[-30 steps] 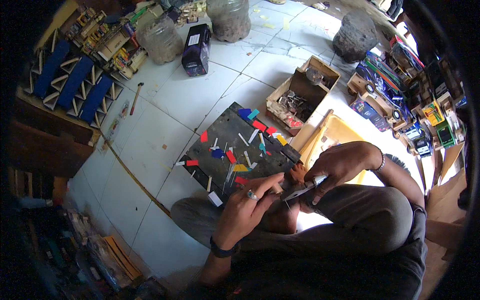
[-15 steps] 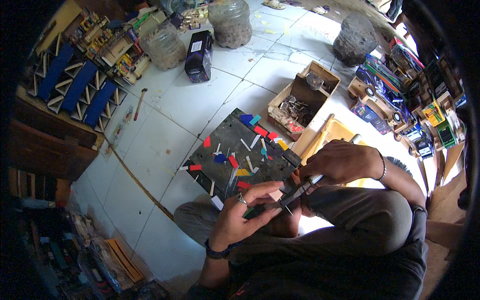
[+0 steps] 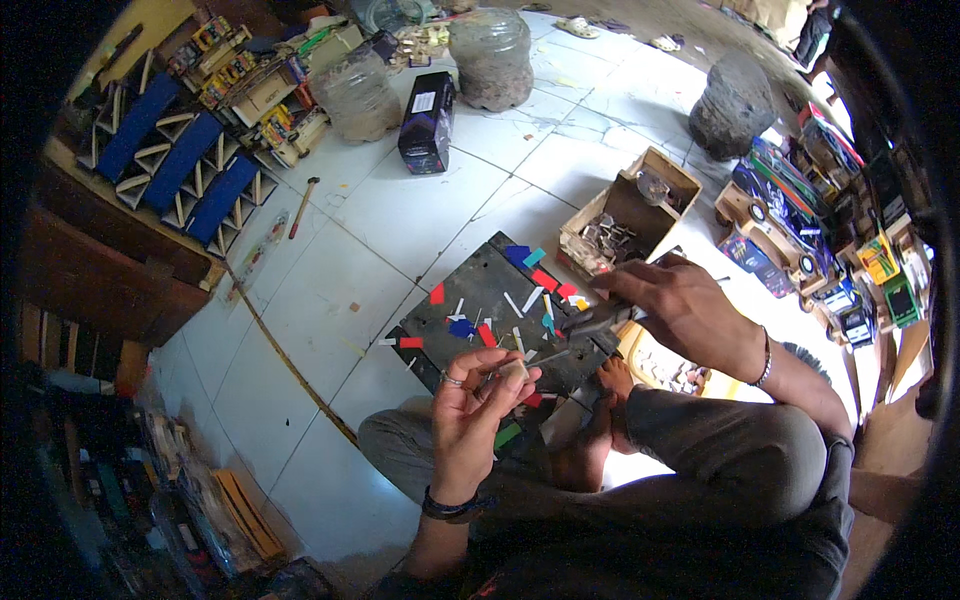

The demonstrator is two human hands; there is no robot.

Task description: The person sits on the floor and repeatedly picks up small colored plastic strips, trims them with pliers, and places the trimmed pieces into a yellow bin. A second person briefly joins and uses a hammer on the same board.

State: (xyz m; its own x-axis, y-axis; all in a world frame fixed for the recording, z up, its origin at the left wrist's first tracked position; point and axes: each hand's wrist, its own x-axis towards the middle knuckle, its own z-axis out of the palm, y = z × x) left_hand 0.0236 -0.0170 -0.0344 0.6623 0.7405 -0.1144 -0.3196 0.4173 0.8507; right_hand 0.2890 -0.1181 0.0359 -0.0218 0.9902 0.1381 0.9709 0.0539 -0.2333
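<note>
My left hand [image 3: 474,405], ringed and wearing a dark bracelet, pinches a small pale wooden block [image 3: 514,370] between thumb and fingers above the board's near edge. A dark metal hand tool [image 3: 596,320] with a narrow tip, scissors or pliers, I cannot tell which, is gripped in my right hand [image 3: 690,305]. Its tip points left, close to the block. Beneath lies a dark, worn board [image 3: 440,350], strewn with red, blue, yellow, teal and white cut scraps, such as a blue piece [image 3: 461,328] and a red piece [image 3: 411,342].
A wooden box [image 3: 575,240] of small pieces stands beyond the board, and a yellow container [image 3: 690,372] lies behind my right hand. Farther off are a dark carton [image 3: 428,125], a hammer [image 3: 303,208] and cut plastic jugs [image 3: 490,65]. Toy vehicles [image 3: 785,225] line the right.
My left hand has lifted with the block and turned it upward. The tool has come away from the block, and my right hand has moved slightly right and up. The whole view has shifted.
</note>
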